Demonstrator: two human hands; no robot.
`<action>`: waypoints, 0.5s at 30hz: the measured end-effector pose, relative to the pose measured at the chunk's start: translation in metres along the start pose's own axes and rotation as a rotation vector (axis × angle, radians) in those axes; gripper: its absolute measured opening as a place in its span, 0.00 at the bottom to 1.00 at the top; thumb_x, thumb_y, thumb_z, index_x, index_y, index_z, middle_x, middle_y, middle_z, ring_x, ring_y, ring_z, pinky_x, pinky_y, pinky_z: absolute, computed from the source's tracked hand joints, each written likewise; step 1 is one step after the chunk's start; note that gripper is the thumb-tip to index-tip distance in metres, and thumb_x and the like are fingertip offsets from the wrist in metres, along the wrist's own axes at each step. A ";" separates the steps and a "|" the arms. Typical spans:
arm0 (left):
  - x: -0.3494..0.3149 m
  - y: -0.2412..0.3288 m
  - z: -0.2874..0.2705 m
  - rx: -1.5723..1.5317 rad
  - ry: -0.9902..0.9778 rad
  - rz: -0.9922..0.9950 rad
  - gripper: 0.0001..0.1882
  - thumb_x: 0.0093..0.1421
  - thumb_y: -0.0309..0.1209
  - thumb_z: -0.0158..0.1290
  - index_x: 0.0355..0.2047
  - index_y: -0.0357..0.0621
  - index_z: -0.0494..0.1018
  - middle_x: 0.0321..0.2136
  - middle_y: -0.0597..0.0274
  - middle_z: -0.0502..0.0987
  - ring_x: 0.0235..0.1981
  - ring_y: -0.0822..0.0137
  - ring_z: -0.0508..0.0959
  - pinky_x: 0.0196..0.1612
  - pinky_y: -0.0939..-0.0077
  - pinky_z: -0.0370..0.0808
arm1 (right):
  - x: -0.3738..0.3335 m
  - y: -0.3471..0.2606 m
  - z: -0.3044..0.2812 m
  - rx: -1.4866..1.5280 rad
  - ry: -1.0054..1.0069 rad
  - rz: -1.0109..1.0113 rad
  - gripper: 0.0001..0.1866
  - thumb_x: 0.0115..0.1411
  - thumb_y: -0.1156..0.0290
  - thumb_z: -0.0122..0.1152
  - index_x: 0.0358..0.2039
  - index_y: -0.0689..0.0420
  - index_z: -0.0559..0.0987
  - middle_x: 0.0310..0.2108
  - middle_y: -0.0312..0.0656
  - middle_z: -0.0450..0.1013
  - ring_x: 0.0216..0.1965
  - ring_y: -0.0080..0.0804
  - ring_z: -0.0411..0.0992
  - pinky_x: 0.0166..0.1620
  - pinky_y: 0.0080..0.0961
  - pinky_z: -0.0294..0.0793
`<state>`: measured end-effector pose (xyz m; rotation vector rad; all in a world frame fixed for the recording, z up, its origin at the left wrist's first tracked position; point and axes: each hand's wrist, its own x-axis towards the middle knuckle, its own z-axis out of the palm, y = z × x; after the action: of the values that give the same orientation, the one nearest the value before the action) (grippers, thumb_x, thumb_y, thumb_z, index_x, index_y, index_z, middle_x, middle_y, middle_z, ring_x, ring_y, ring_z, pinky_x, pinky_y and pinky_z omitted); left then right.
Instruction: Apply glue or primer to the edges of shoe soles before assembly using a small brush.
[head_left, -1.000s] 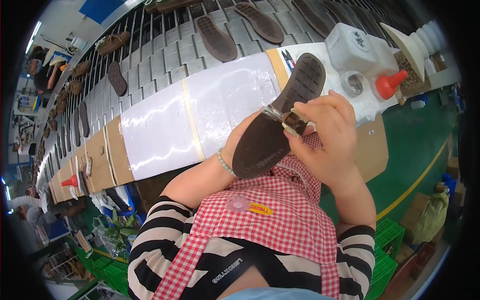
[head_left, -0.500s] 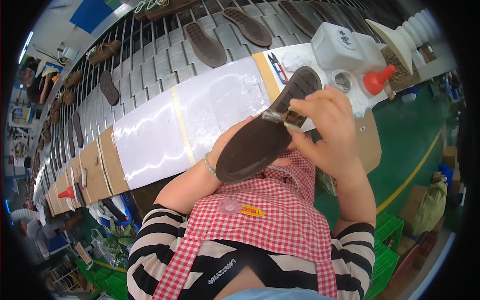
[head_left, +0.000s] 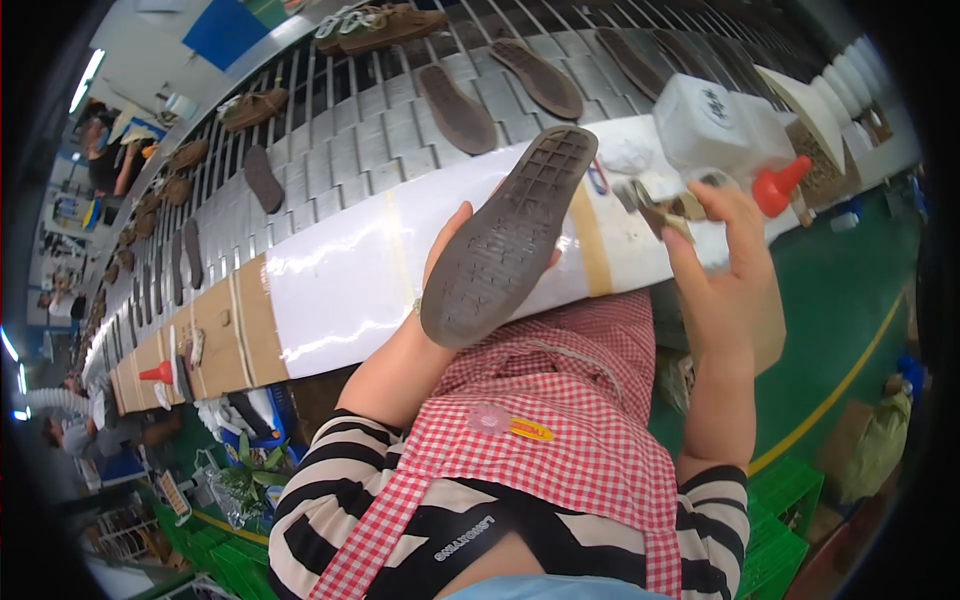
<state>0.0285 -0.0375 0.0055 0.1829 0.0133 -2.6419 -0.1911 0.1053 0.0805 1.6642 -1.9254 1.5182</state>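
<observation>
A dark brown shoe sole (head_left: pixel 505 245) is tilted up in front of my chest. Its narrow end has a grid of hollows, and its wide end looks glossy and patchy. My left hand (head_left: pixel 443 238) grips the sole from beneath, fingers showing at both edges and the palm hidden. To the right, apart from the sole, my right hand (head_left: pixel 738 285) pinches a small brush-like tool (head_left: pixel 655 210) with a metal band, blurred, above the white work surface. Small thread snips (head_left: pixel 598 177) lie beside the sole's narrow end, partly covered.
Beyond the work surface (head_left: pixel 345 270) runs a slatted metal conveyor (head_left: pixel 345 150) carrying more soles (head_left: pixel 457 110) and brown shoes (head_left: pixel 390 28). A white plastic jug (head_left: pixel 700 125) and a red-orange nozzle (head_left: pixel 780 187) stand at the right. Green crates (head_left: pixel 780 500) are at lower right.
The brush-like tool has left the sole and moved right with my right hand. My left hand has turned the sole slightly, and its wide end now looks patchy. The whole view has shifted.
</observation>
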 end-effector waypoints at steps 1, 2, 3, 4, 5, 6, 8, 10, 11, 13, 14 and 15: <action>0.001 0.006 0.002 0.022 -0.046 0.015 0.31 0.72 0.45 0.44 0.65 0.33 0.60 0.60 0.40 0.68 0.61 0.47 0.71 0.65 0.54 0.70 | -0.004 -0.001 0.000 -0.005 -0.026 -0.005 0.24 0.46 0.80 0.72 0.47 0.59 0.80 0.39 0.43 0.75 0.43 0.38 0.72 0.47 0.31 0.71; 0.001 0.012 0.001 0.044 -0.049 0.037 0.31 0.72 0.45 0.44 0.65 0.33 0.60 0.60 0.40 0.68 0.61 0.47 0.71 0.65 0.54 0.70 | -0.008 -0.002 0.001 -0.009 -0.050 -0.011 0.25 0.46 0.80 0.72 0.47 0.59 0.80 0.40 0.44 0.75 0.44 0.39 0.72 0.48 0.31 0.71; 0.001 0.020 -0.005 -0.022 -0.063 0.068 0.30 0.71 0.42 0.45 0.65 0.32 0.60 0.61 0.41 0.68 0.61 0.48 0.71 0.64 0.56 0.72 | -0.012 -0.003 0.000 -0.018 -0.073 -0.010 0.25 0.46 0.81 0.71 0.47 0.60 0.79 0.40 0.45 0.75 0.45 0.41 0.71 0.48 0.33 0.71; 0.001 0.026 -0.009 -0.089 -0.077 0.100 0.29 0.71 0.39 0.47 0.64 0.31 0.60 0.61 0.42 0.67 0.61 0.48 0.71 0.63 0.57 0.74 | -0.016 -0.004 0.001 0.007 -0.065 -0.024 0.25 0.46 0.81 0.71 0.47 0.60 0.79 0.40 0.45 0.75 0.45 0.41 0.71 0.48 0.33 0.71; -0.001 0.033 -0.010 -0.067 -0.082 0.151 0.27 0.70 0.33 0.47 0.64 0.29 0.60 0.62 0.43 0.66 0.62 0.50 0.71 0.64 0.62 0.74 | -0.020 -0.004 0.003 0.014 -0.094 0.000 0.25 0.45 0.81 0.71 0.47 0.60 0.79 0.41 0.45 0.75 0.45 0.41 0.71 0.49 0.33 0.71; -0.002 0.037 -0.011 -0.052 -0.087 0.169 0.27 0.70 0.33 0.47 0.64 0.29 0.60 0.62 0.43 0.66 0.62 0.50 0.71 0.64 0.62 0.74 | -0.023 -0.006 0.002 0.016 -0.127 0.023 0.25 0.45 0.81 0.70 0.47 0.60 0.79 0.41 0.45 0.75 0.46 0.42 0.71 0.49 0.34 0.70; -0.006 0.047 -0.013 -0.191 -0.162 0.189 0.26 0.70 0.30 0.47 0.64 0.28 0.59 0.64 0.42 0.65 0.64 0.51 0.69 0.64 0.63 0.74 | -0.026 -0.009 0.004 0.053 -0.144 0.027 0.25 0.45 0.81 0.70 0.47 0.60 0.79 0.41 0.45 0.74 0.46 0.42 0.71 0.49 0.35 0.70; -0.006 0.057 -0.014 -0.199 -0.207 0.212 0.26 0.69 0.28 0.47 0.65 0.28 0.59 0.64 0.42 0.64 0.64 0.52 0.68 0.65 0.64 0.73 | -0.026 -0.010 0.006 0.072 -0.186 0.033 0.25 0.45 0.81 0.70 0.47 0.60 0.78 0.40 0.44 0.74 0.45 0.42 0.71 0.49 0.35 0.71; -0.007 0.062 -0.015 -0.218 -0.243 0.226 0.26 0.69 0.27 0.47 0.65 0.28 0.58 0.65 0.42 0.63 0.65 0.53 0.68 0.65 0.66 0.73 | -0.026 -0.010 0.010 0.102 -0.186 0.030 0.25 0.45 0.81 0.70 0.47 0.60 0.78 0.40 0.44 0.74 0.45 0.42 0.70 0.48 0.35 0.71; -0.008 0.075 -0.018 -0.205 -0.257 0.264 0.27 0.69 0.28 0.47 0.65 0.28 0.58 0.65 0.42 0.63 0.65 0.53 0.68 0.66 0.65 0.72 | -0.024 -0.012 0.016 0.112 -0.192 0.016 0.25 0.45 0.81 0.70 0.47 0.60 0.78 0.40 0.44 0.74 0.45 0.42 0.70 0.49 0.35 0.71; -0.010 0.083 -0.019 -0.196 -0.264 0.294 0.27 0.69 0.28 0.47 0.65 0.28 0.58 0.65 0.42 0.63 0.65 0.53 0.67 0.66 0.64 0.72 | -0.023 -0.013 0.020 0.116 -0.198 0.013 0.25 0.45 0.81 0.70 0.47 0.60 0.78 0.40 0.44 0.74 0.45 0.42 0.70 0.49 0.35 0.71; -0.011 0.089 -0.020 -0.201 -0.270 0.307 0.27 0.69 0.28 0.47 0.65 0.28 0.58 0.65 0.42 0.63 0.65 0.53 0.67 0.66 0.64 0.72 | -0.022 -0.013 0.022 0.119 -0.208 0.002 0.25 0.45 0.81 0.70 0.47 0.60 0.78 0.40 0.44 0.74 0.45 0.42 0.70 0.49 0.35 0.71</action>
<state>0.0830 -0.1096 -0.0108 -0.2228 0.1486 -2.3200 -0.1627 0.1045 0.0625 1.9403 -1.9700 1.5431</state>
